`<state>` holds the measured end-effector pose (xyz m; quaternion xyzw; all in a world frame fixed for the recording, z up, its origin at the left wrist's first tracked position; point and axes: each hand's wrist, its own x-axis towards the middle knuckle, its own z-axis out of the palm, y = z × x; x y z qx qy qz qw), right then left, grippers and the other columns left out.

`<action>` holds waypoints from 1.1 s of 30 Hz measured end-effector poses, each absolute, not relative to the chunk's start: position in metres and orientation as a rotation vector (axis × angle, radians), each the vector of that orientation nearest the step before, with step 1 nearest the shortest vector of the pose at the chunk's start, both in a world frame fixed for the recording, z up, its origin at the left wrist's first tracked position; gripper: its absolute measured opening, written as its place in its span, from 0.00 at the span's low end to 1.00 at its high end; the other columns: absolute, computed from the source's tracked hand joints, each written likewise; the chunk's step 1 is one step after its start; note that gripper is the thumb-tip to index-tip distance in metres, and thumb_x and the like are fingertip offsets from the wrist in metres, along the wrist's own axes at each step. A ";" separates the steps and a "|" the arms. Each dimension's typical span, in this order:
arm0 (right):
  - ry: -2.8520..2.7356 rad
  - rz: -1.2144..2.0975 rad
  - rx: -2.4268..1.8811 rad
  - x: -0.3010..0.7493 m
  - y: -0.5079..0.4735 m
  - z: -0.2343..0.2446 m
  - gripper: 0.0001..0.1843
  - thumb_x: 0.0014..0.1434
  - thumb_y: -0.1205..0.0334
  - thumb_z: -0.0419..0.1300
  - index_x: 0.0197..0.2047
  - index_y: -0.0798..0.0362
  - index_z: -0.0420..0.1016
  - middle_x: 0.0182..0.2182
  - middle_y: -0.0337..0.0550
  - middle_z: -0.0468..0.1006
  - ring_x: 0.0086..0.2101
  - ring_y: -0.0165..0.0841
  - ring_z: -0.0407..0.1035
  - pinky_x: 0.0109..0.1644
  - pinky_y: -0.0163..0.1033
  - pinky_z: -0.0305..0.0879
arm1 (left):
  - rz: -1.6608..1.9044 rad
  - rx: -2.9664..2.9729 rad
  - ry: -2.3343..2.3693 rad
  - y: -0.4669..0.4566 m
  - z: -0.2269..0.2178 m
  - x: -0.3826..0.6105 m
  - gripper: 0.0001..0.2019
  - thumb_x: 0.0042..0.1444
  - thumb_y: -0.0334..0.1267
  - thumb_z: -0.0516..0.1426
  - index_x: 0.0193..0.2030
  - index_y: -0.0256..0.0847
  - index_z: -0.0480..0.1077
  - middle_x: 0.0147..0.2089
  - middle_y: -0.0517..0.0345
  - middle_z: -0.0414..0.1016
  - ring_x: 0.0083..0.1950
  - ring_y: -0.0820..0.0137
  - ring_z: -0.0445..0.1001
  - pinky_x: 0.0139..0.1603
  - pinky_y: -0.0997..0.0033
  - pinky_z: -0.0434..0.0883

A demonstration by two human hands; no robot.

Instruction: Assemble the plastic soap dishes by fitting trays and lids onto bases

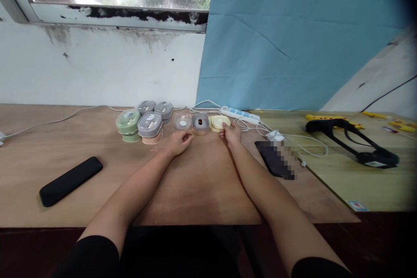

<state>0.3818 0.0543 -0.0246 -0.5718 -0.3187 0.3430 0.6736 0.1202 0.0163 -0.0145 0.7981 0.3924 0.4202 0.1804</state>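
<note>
A clear box (200,123) holds something dark, perhaps a clip; right hand (232,134) pinches the yellow box (217,122); left hand (179,141) loosely curled, holding nothing

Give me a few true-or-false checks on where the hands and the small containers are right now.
1. The right hand touches the yellow container. True.
2. The left hand holds the black phone. False: the phone lies apart on the table, far left of that hand.
3. The green containers are stacked. True.
4. The power strip lies left of the grey containers. False: it lies to their right.
</note>
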 end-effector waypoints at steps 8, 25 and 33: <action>-0.709 0.807 -1.322 0.382 0.055 -0.024 0.26 0.58 0.60 0.62 0.58 0.56 0.63 0.16 0.30 0.71 0.13 0.24 0.64 0.13 0.27 0.60 | 1.094 2.430 1.130 0.013 -0.013 0.118 0.10 0.60 0.42 0.54 0.40 0.40 0.74 0.35 0.56 0.77 0.34 0.69 0.73 0.36 0.69 0.69; -0.751 0.808 -1.290 0.383 0.055 -0.025 0.03 0.57 0.66 0.57 0.37 0.55 0.69 0.18 0.32 0.72 0.13 0.24 0.65 0.14 0.27 0.61 | 1.064 3.104 0.804 0.002 -0.004 0.128 0.14 0.60 0.45 0.53 0.43 0.39 0.74 0.57 0.45 0.67 0.49 0.59 0.70 0.50 0.58 0.67; -0.728 0.730 -1.265 0.380 0.052 -0.024 0.05 0.55 0.63 0.58 0.36 0.54 0.70 0.18 0.30 0.71 0.12 0.22 0.61 0.13 0.27 0.57 | 1.543 2.634 1.194 0.001 -0.007 0.110 0.12 0.58 0.41 0.56 0.45 0.39 0.73 0.57 0.43 0.65 0.53 0.61 0.69 0.55 0.58 0.66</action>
